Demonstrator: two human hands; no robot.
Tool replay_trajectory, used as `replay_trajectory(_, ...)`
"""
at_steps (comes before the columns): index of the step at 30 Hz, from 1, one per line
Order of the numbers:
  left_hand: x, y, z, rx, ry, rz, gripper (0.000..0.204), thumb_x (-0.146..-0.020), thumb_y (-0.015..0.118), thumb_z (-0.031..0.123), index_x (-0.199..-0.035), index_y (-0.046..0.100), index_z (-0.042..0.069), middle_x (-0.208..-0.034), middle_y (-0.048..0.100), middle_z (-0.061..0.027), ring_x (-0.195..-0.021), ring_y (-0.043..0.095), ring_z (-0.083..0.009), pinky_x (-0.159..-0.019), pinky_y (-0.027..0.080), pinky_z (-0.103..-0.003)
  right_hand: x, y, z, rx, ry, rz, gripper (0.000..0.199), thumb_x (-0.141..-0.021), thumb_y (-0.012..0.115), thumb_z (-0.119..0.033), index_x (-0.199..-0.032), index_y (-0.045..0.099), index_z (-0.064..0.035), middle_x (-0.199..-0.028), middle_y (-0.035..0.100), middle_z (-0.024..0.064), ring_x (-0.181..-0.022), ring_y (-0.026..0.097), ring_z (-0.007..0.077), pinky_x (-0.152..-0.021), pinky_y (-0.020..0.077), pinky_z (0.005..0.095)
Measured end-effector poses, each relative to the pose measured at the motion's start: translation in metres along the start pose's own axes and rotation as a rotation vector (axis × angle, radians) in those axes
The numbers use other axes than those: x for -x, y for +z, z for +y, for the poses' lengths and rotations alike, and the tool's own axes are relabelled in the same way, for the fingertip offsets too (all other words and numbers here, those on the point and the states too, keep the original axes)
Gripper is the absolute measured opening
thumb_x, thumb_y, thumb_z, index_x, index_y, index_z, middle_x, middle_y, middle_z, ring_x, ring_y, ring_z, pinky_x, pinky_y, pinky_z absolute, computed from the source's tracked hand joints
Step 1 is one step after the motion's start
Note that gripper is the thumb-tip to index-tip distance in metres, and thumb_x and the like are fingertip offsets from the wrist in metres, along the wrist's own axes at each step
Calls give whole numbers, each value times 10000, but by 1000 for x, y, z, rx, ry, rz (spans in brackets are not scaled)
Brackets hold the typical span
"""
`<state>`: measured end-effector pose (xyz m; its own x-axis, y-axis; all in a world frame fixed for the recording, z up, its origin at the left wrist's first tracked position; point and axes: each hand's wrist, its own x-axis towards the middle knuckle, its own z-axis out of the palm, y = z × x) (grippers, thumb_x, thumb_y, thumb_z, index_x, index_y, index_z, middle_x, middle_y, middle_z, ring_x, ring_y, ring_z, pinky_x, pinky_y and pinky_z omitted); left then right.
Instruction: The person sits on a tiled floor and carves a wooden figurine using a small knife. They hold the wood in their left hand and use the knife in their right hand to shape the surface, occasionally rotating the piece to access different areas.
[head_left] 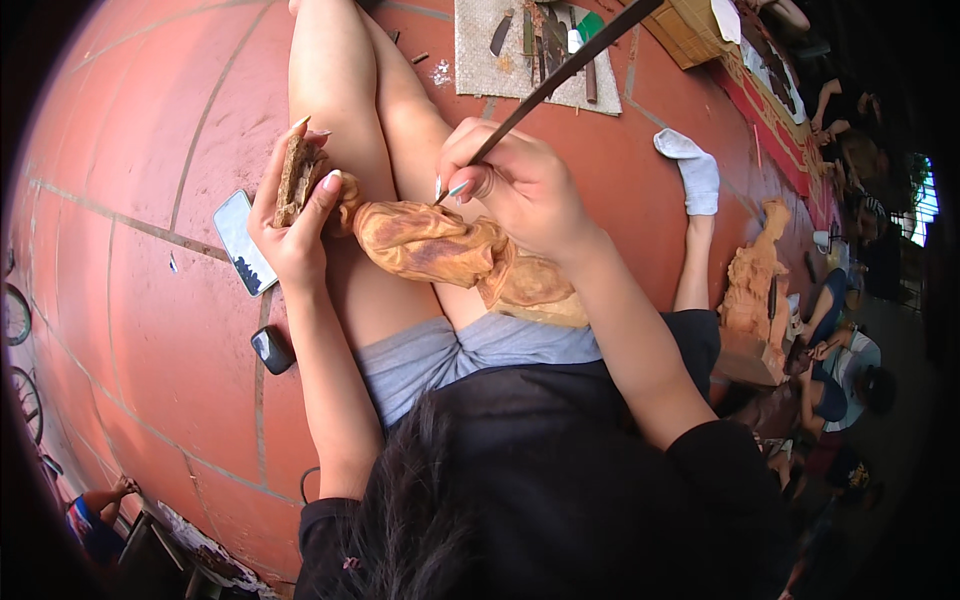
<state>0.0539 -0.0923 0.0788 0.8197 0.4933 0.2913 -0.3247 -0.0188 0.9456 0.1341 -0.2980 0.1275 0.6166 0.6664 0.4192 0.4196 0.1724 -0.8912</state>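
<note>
Carving (420, 242) lying between left hand (291, 240), gripping its left end, and right hand (530, 190), holding thin tool (565, 80); carton (690, 38) sitting far right.

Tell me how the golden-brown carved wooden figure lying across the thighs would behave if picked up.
The golden-brown carved wooden figure appears solid, so it is probably stiff and fairly weighty. Its rounded, uneven shape might let it roll on the bare thighs if the left hand let go.
</note>
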Motion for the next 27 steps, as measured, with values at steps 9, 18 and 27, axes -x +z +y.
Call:
replay_trajectory(9,-1,4,0,-29,-14,13,511,-782,664,-32,-1274,530,-63,-1106,628,-136,-1025,591,-185,-934,447,-300,4,2,-6,-175,273,-103,93,-907,481,74,-865,543,19,-789,526,43,-665,550,102,-621,476,236)
replay_trajectory(18,-2,5,-2,-50,-3,-10,513,-793,644,-1,-1280,506,-81,-1129,609,-177,-971,598,-194,-895,460,-310,7,1,8,-115,118,-2,73,-930,502,23,-868,539,14,-797,530,42,-672,562,100,-620,478,229)
replay_trajectory(27,-1,5,-2,-89,13,3,507,-796,660,21,-1271,516,-83,-1122,619,-172,-994,601,-197,-902,458,-307,8,-1,6,-129,329,-113,76,-931,478,48,-917,542,9,-812,548,43,-671,577,99,-633,487,229)
